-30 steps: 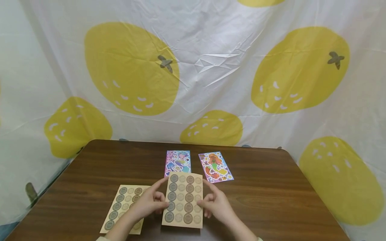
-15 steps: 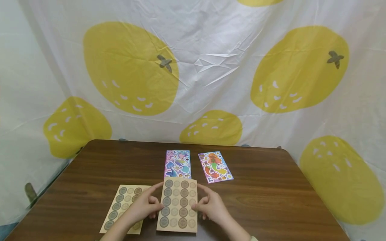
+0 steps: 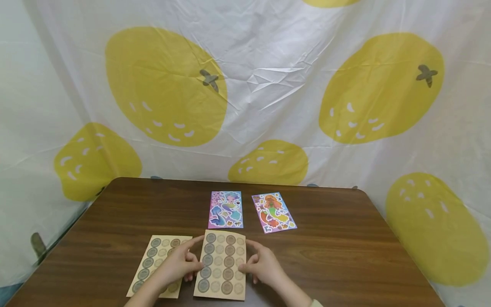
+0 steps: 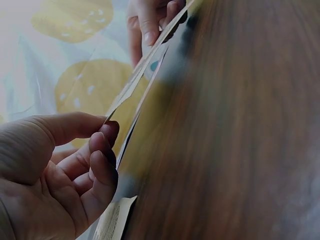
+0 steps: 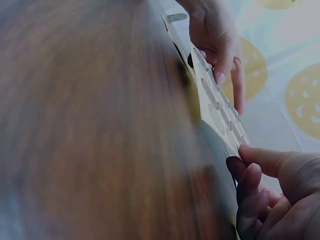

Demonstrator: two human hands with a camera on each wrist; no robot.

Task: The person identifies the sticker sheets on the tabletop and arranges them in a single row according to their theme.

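Observation:
Both hands hold one tan sticker sheet (image 3: 220, 266) with rows of round seal designs, raised a little above the table as the wrist views show. My left hand (image 3: 174, 265) pinches its left edge between thumb and fingers. On the opposite edge, the right hand (image 3: 264, 265) pinches the sheet in the same way. In the left wrist view the left thumb lies on the held sheet (image 4: 135, 82), seen nearly edge-on. A second tan sticker sheet (image 3: 147, 264) lies flat on the table, partly covered by the left hand and forearm.
Two colourful mermaid sticker sheets lie farther back: a blue-purple mermaid sheet (image 3: 226, 209) and, tilted to its right, an orange-green mermaid sheet (image 3: 274, 212). The brown wooden table (image 3: 345, 243) ends at a white curtain (image 3: 268, 98) with yellow fruit prints.
Both hands have brought the held sheet leftward and nearer to the person. The blue-purple mermaid sheet, partly covered before, now shows whole. The sheets on the table stay put.

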